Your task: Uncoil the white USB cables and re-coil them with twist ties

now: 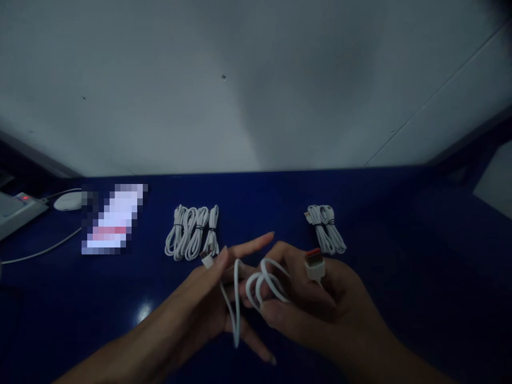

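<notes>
My left hand (pixel 214 301) is bare and narrow, with long, slim fingers that taper at the tips; a smooth fingernail (pixel 273 360) edges one of them. My bare left forearm (pixel 140 341) runs slender below it. My right hand (pixel 320 306) is bare too, rounded at the knuckles, and my right forearm (pixel 386 349) is uncovered as far as I can see.

On the blue table (pixel 260 208) we see tied cables (pixel 192 232) (most at left), a pixelated panel (pixel 118 216), an oval white object (pixel 69 201).
</notes>
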Available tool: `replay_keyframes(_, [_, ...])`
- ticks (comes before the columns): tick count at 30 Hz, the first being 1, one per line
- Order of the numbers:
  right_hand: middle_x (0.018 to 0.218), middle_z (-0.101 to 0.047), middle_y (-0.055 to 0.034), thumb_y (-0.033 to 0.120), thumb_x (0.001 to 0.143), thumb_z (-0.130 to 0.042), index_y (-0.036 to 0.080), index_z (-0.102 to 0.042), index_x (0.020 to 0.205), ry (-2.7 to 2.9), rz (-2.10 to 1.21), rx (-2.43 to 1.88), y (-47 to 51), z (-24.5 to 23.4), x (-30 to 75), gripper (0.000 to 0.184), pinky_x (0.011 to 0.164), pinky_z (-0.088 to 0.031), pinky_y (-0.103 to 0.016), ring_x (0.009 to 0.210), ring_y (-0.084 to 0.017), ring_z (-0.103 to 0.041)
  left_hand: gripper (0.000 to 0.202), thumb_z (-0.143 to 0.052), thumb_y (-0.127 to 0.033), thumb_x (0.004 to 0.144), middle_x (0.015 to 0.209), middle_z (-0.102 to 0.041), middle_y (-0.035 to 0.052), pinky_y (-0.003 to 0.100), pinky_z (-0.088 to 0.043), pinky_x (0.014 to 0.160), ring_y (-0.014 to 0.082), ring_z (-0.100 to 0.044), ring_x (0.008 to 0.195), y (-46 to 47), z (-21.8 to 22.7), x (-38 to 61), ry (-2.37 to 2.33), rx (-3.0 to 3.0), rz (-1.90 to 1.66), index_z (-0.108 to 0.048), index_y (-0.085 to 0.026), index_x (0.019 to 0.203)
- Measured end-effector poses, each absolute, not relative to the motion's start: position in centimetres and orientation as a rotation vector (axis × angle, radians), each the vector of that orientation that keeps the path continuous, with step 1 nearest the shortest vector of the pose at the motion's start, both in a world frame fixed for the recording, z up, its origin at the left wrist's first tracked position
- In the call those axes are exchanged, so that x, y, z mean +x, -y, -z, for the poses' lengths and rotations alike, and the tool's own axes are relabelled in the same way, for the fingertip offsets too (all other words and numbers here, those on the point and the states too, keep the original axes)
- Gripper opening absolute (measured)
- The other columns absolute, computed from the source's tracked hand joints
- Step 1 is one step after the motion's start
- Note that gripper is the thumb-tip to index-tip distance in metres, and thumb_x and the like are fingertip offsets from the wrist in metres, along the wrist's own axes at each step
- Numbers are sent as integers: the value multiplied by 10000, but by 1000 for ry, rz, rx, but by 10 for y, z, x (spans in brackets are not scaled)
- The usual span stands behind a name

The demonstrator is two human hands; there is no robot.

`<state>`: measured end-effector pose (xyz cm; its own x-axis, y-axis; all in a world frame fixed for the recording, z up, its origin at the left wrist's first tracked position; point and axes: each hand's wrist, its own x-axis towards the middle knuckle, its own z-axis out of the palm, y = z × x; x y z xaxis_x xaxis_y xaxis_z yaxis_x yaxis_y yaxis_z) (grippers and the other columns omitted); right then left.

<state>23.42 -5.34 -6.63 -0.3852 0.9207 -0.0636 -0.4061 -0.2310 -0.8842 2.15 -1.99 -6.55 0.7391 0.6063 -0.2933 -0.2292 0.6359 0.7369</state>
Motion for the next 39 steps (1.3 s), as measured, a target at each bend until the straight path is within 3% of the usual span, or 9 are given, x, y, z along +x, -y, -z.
replay_keyframes(10, [758,-636,15,279,1023,-761,255,-655,775,1119,-1768,-809,53,66,235,270,788,-598,-317,711,-149,-617,749,-471,-831,1024,1289,-751,158,460,-679,825,357,-736,1140,17,89,24,-561,732,-555,-643,-358,1578])
replay_keyframes(13, [864,-668,-6,278,1003,-782,239,-613,727,1127,-1771,-785,52,65,235,326,739,-597,-303,732,-145,-624,713,-459,-785,1055,1324,-759,158,450,-686,865,315,-774,1070,16,75,22,-578,736,-485,-627,-352,1596])
replay_keyframes(18, [926,-648,-11,235,966,-814,191,-466,605,1142,-1677,-806,52,66,237,504,734,-594,-298,766,-139,-622,705,-333,-733,1109,1554,-632,210,377,-710,702,388,-767,1204,14,66,15,-527,547,-407,-387,-405,1732])
replay_keyframes(20, [940,-648,-9,202,950,-821,174,-380,587,1149,-1635,-821,52,66,237,572,728,-595,-282,758,-128,-615,716,-346,-735,1106,1544,-632,220,407,-717,746,395,-773,1205,13,68,15,-494,520,-427,-385,-392,1733])
replay_keyframes(22, [896,-636,2,161,914,-838,167,-347,591,1157,-1582,-870,52,65,237,587,725,-583,-256,757,-120,-604,662,-462,-662,1119,1494,-665,213,415,-717,793,378,-775,1204,12,68,17,-471,575,-424,-431,-371,1713])
replay_keyframes(26, [757,-541,21,157,919,-808,181,-324,609,1193,-1536,-977,50,64,235,576,683,-544,-243,707,-119,-552,571,-776,-286,1040,1305,-758,174,270,-686,709,297,-793,1113,14,62,21,-512,776,-294,-615,-284,1588])
replay_keyframes(30, [753,-507,15,228,956,-795,199,-270,635,1127,-1526,-945,50,69,234,616,623,-538,-247,676,-128,-539,371,-750,-328,1061,1237,-792,136,336,-700,866,196,-796,945,18,64,24,-569,855,-350,-759,-243,1423])
replay_keyframes(35, [760,-500,10,327,1001,-775,198,-341,634,1171,-1393,-1076,47,69,235,583,692,-563,-256,717,-140,-544,373,-741,-418,1061,1377,-756,187,314,-720,794,317,-773,1226,19,69,24,-607,818,-358,-794,-231,1378])
replay_keyframes(39, [757,-507,12,460,1021,-758,211,-384,677,1105,-1396,-1162,46,69,235,565,666,-526,-252,702,-142,-502,323,-715,-367,1085,1344,-782,200,342,-734,777,313,-817,1145,18,68,24,-664,747,-441,-798,-213,1357])
